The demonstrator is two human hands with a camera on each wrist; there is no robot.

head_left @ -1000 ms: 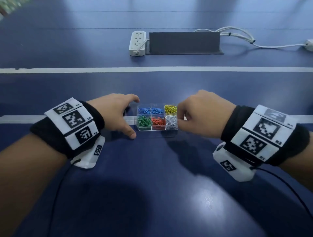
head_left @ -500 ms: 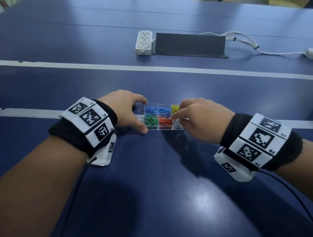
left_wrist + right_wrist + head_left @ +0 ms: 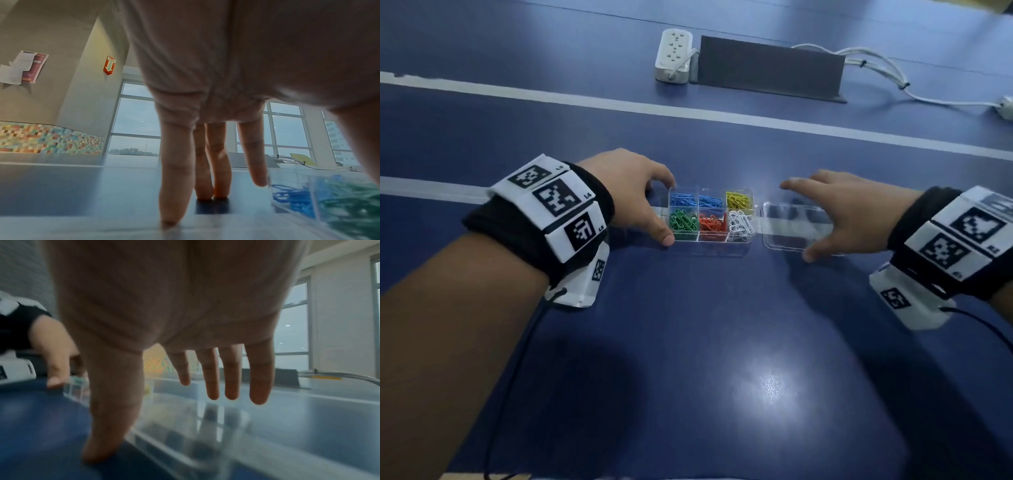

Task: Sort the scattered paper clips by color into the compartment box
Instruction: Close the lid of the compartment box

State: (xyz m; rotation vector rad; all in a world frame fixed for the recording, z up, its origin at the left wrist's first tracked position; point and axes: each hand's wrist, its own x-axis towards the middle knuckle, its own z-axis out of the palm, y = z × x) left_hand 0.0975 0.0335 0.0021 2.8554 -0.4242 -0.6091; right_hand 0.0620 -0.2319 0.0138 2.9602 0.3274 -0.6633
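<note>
A clear compartment box [image 3: 709,244] lies on the blue table with its lid [image 3: 787,236] flipped flat to the right. Blue clips [image 3: 683,199] fill two far cells and yellow clips [image 3: 739,199] the third. Green [image 3: 682,221], red [image 3: 711,223] and white clips [image 3: 740,224] fill the near row. My left hand [image 3: 664,210] holds the box's left end between thumb and index finger [image 3: 259,178]. My right hand [image 3: 798,219] hovers spread over the lid [image 3: 185,443], its thumb [image 3: 98,447] down at the lid's near edge.
A white power strip [image 3: 674,56] and a dark grey block [image 3: 770,70] sit at the far side, with white cables [image 3: 887,73] trailing right. White lines [image 3: 585,99] cross the table. No loose clips show on the table [image 3: 705,342].
My right hand was curled at the box's right end; now it is spread out to the right and the lid lies open beside the box. My left hand stayed at the left end.
</note>
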